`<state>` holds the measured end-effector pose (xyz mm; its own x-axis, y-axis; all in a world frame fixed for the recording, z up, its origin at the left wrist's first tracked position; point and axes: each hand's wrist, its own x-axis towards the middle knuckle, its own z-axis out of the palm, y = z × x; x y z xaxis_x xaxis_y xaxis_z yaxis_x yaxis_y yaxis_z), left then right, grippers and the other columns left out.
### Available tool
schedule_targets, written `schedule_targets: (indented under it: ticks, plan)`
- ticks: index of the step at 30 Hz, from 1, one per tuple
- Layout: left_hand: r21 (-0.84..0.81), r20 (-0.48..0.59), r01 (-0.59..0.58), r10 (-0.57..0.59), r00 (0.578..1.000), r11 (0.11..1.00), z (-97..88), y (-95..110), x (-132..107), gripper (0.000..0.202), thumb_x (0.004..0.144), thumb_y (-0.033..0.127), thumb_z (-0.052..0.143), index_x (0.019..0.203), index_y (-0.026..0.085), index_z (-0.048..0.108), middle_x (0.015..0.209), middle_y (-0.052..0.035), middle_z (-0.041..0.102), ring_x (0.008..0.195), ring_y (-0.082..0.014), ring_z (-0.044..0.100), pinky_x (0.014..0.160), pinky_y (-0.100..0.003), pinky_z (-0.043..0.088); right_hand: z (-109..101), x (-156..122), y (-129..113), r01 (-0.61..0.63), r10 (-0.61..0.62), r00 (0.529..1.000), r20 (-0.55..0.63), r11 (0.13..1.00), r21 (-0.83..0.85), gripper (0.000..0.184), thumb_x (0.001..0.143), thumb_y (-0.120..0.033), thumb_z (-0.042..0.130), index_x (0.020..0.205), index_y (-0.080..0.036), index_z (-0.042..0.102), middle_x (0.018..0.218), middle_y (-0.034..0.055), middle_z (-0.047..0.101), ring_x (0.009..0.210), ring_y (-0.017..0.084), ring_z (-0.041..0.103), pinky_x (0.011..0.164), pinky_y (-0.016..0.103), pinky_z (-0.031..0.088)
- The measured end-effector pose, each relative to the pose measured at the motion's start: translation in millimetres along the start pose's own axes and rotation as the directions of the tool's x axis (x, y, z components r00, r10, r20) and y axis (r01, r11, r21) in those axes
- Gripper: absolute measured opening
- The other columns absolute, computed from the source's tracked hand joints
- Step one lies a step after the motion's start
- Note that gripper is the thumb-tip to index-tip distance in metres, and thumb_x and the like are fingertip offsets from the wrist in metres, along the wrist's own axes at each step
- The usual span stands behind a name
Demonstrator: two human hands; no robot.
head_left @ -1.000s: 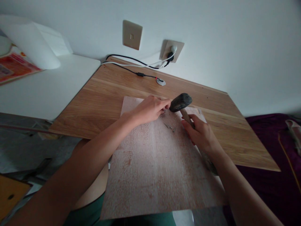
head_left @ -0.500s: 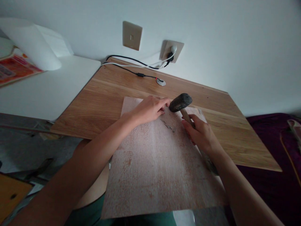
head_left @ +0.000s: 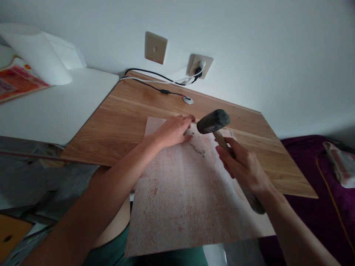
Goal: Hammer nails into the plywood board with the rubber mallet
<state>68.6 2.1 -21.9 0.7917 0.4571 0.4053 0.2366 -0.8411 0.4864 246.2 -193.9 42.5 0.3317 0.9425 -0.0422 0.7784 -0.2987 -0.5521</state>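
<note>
A pale, worn board point(head_left: 183, 199) lies across my lap and onto the wooden table point(head_left: 124, 118). My left hand point(head_left: 173, 130) rests at the board's far end, fingertips pinched on a small nail point(head_left: 189, 133) held against the board. My right hand point(head_left: 241, 164) is wrapped round the wooden handle of a hammer; its dark head point(head_left: 213, 121) hovers just right of my left fingertips, above the board. A few loose nails point(head_left: 198, 149) lie on the board between my hands.
A white surface point(head_left: 55, 107) adjoins the table on the left, with a white lamp shade point(head_left: 36, 51) and a red printed sheet point(head_left: 16, 81). Cables point(head_left: 155, 79) run from a wall socket point(head_left: 199, 65) across the table's back. A dark purple cloth point(head_left: 318, 184) lies to the right.
My right hand has lifted the hammer a little and drawn it nearer to me. The view has shifted slightly; my left hand stays pinched at the same spot on the board.
</note>
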Motion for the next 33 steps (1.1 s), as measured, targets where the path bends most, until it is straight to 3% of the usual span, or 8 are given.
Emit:
schedule_targets:
  ticks: [3,6,9,18,25,33]
  plan:
    - [0.008,-0.005,-0.031,0.031,1.000,0.999,0.9,-3.3,0.2,0.032,0.091,0.017,0.079,0.121,0.014,0.067,0.116,-0.0126,0.078,0.111,-0.0277,0.072,0.094,-0.038,0.053,-0.3,1.7,-7.6,0.020,-0.014,0.998,0.059,0.994,-0.104,0.046,0.100,-0.058,0.048,0.116,-0.018,0.065,0.058,-0.0007,0.058,0.043,0.015,0.053,0.048,0.028,0.039]
    - [0.048,0.019,-0.079,0.079,0.997,0.996,2.6,-4.4,1.5,0.012,0.093,0.018,0.078,0.103,0.015,0.071,0.111,-0.0118,0.078,0.111,-0.0289,0.071,0.095,-0.039,0.053,-0.1,1.4,-4.5,-0.018,0.020,1.000,0.013,0.993,-0.120,0.049,0.100,-0.060,0.047,0.116,-0.019,0.065,0.059,-0.0005,0.060,0.043,0.016,0.055,0.049,0.028,0.041]
    - [0.056,0.047,-0.110,0.107,0.993,0.992,3.5,-2.2,3.4,0.003,0.096,0.013,0.074,0.098,0.016,0.073,0.104,-0.0093,0.078,0.108,-0.0270,0.071,0.094,-0.038,0.052,-0.7,-1.7,3.6,-0.043,0.040,0.999,-0.036,0.995,-0.085,0.051,0.098,-0.066,0.048,0.114,-0.020,0.064,0.059,-0.0018,0.060,0.042,0.015,0.054,0.047,0.028,0.042]
    - [0.120,0.000,-0.108,0.108,0.994,0.987,2.6,4.6,4.2,0.007,0.097,0.016,0.074,0.092,0.015,0.078,0.114,-0.0127,0.074,0.120,-0.0305,0.065,0.103,-0.046,0.051,0.0,-5.9,3.8,-0.057,0.059,0.998,0.033,0.996,-0.074,0.052,0.097,-0.067,0.048,0.111,-0.019,0.063,0.057,-0.0031,0.058,0.041,0.014,0.053,0.044,0.026,0.042]
    - [0.122,-0.105,-0.110,0.123,0.987,0.986,8.8,10.6,2.3,0.014,0.096,0.013,0.072,0.086,0.016,0.082,0.145,-0.0156,0.063,0.140,-0.0372,0.055,0.113,-0.056,0.049,3.3,-1.3,-1.3,-0.077,0.077,0.997,0.020,0.997,-0.028,0.052,0.097,-0.068,0.050,0.111,-0.020,0.063,0.058,-0.0035,0.057,0.042,0.013,0.052,0.042,0.025,0.042]
    - [0.082,-0.089,-0.096,0.103,0.991,0.992,7.3,12.6,2.2,0.020,0.095,0.010,0.068,0.086,0.018,0.083,0.152,-0.0132,0.057,0.143,-0.0373,0.052,0.117,-0.060,0.048,3.2,-1.9,-1.9,-0.072,0.072,0.997,0.019,0.997,-0.012,0.053,0.097,-0.069,0.051,0.112,-0.019,0.063,0.059,-0.0036,0.057,0.040,0.013,0.051,0.039,0.025,0.041]
